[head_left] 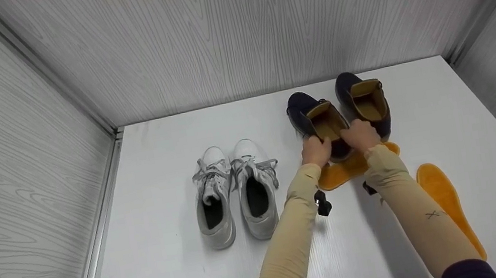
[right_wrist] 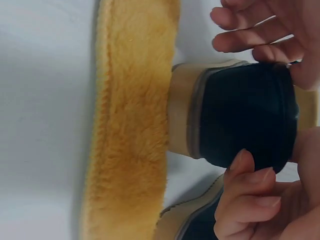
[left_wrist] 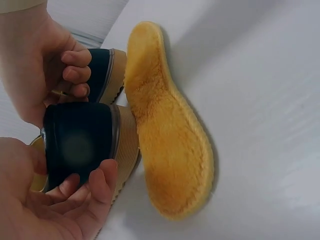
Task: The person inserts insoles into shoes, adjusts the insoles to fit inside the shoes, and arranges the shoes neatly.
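Two dark blue shoes with tan linings stand side by side in the head view, the left one [head_left: 301,106] and the right one [head_left: 346,84]. My left hand [head_left: 316,150] grips the left shoe's heel rim on its left side, thumb at the opening. On the other side of the same heel my right hand [head_left: 361,135] holds the rim. The left wrist view shows the shoe's heel [left_wrist: 80,142] between my left hand [left_wrist: 65,205] and right hand [left_wrist: 47,65]. An orange fuzzy insole [left_wrist: 170,140] lies flat beside the sole, also in the head view [head_left: 343,172].
A second orange insole [head_left: 442,188] lies to the right, partly behind my right forearm. White laced sneakers, one [head_left: 217,233] beside the other [head_left: 262,226], stand on the left of the white table [head_left: 149,174]. Grey wood-grain panels [head_left: 231,32] rise behind and at both sides.
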Motion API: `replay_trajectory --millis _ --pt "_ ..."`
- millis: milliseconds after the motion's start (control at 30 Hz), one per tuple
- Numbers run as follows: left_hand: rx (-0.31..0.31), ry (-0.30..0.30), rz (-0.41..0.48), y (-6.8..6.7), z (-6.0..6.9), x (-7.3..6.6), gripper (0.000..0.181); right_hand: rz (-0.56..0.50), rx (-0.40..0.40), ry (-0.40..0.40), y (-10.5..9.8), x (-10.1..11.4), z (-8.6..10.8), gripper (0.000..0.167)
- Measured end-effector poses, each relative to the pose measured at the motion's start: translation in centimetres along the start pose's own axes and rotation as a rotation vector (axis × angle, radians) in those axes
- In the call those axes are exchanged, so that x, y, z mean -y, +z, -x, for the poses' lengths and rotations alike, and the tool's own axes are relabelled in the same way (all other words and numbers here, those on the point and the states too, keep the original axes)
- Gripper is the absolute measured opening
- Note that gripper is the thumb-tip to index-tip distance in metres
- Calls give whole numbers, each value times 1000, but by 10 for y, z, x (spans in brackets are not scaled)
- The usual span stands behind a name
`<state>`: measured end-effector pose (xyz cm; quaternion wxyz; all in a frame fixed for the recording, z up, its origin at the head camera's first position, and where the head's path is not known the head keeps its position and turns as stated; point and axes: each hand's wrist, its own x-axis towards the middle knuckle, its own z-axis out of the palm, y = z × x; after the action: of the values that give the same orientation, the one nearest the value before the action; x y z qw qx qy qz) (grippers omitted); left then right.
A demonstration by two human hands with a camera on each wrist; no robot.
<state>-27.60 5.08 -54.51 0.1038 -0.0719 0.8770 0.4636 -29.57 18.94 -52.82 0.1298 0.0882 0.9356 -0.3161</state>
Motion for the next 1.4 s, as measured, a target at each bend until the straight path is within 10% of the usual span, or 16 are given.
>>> replay_trajectory --millis 733,1133,1400 --pt "-89 14 -100 2 -2 -5 35 -36 -141 -91 18 6 1 28" --pt "-247 155 -198 -25 3 -18 35 -85 -126 -160 2 30 17 30" --pt "-232 245 -241 -47 27 -17 39 -69 -115 -206 -4 38 37 34"
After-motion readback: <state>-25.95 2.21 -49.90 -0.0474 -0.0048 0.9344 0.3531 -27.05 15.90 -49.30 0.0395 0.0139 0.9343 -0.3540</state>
